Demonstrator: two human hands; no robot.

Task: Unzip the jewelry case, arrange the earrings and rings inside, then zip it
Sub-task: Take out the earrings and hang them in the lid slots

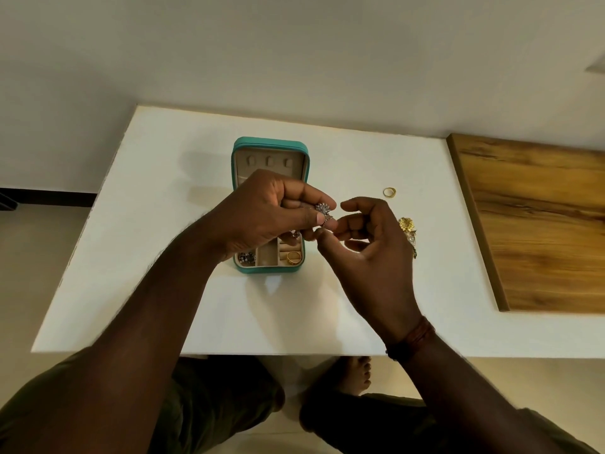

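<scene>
Left hand [262, 214]: raised over the open case, thumb and forefinger pinched on a silver flower earring [323, 208].
Right hand [366, 244]: close against the left, fingertips drawn together at the earring's lower end — likely on its post or back, too small to tell.
Jewelry case [269, 204]: teal, unzipped, lying open on the white worktop [163, 191]; lid half away from the person, compartment half nearer.
Inside the case: a dark beaded piece [247, 257] in the near-left compartment, a gold ring [293, 257] in the near-right roll section; the middle slot looks empty.
Outside the case: a second gold ring [389, 192] lies well to the right; gold ornate earrings [407, 228] lie just beyond the right hand.
Stage, as judged: arranging is mid-way, zipping not yet begun.
Handling: the earring looks light, stiff and small — easy to drop, and the thin post could bend. Best held by the flower's rim, leaving the post free.
Risk: small pieces could roll off the smooth worktop.
</scene>
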